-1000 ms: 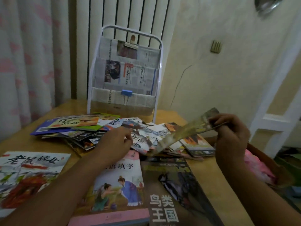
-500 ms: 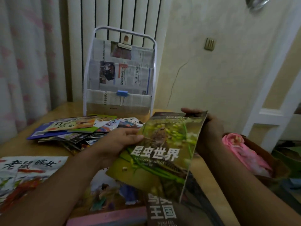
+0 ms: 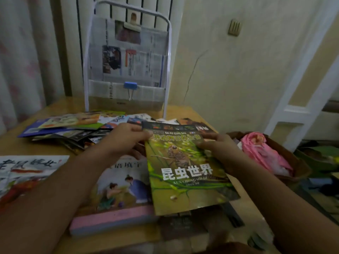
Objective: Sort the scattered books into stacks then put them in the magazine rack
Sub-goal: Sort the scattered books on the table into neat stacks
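Note:
A green insect book (image 3: 185, 171) lies nearly flat over a dark book at the table's front. My left hand (image 3: 126, 140) pinches its top left corner, and my right hand (image 3: 218, 145) grips its right edge near the top. Left of it lies a book with a pink lower band (image 3: 117, 195). A red and white book (image 3: 25, 173) sits at the far left. Behind my hands a scattered pile of books (image 3: 73, 129) spreads over the table. The white magazine rack (image 3: 126, 57), lined with newspaper, stands upright at the table's back.
A brown box holding pink cloth (image 3: 264, 154) sits just off the table's right edge. The wooden table (image 3: 22, 145) meets a curtain on the left and a cracked wall behind the rack. Clutter lies on the floor at right.
The green book, first lifted edge-on by my right hand, was turned face up, taken by both hands, and lowered onto the dark book at the front.

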